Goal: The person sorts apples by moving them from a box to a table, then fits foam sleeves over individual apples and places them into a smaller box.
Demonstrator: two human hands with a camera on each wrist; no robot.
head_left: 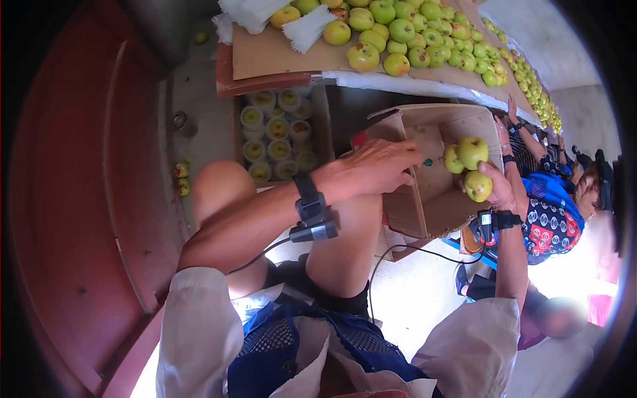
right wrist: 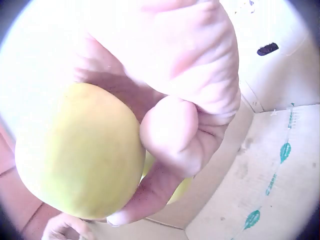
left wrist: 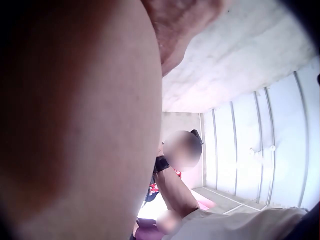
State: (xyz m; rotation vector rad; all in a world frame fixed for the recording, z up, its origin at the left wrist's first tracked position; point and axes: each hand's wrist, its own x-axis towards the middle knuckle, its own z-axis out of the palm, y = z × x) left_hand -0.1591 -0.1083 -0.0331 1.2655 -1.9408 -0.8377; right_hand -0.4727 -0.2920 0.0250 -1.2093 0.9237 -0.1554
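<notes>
My right hand (head_left: 501,189) grips yellow-green apples over an open cardboard box (head_left: 458,116). In the head view, three apples (head_left: 473,152) cluster at its fingers. Up close in the right wrist view, one large apple (right wrist: 80,155) lies against the curled fingers, and another apple (right wrist: 181,191) shows partly behind them. My left hand (head_left: 378,166) hovers at the box's left wall, its fingers loosely bent near the rim and no apple in them. In the left wrist view, a forearm or leg fills much of the picture.
A table (head_left: 285,56) heaped with apples (head_left: 401,30) stands ahead. Beneath it, a carton (head_left: 322,126) holds apples in white foam sleeves (head_left: 279,129). White foam nets (head_left: 308,30) lie on the table. Another person (head_left: 551,212) works at the right. A cable (head_left: 398,247) hangs between my wrists.
</notes>
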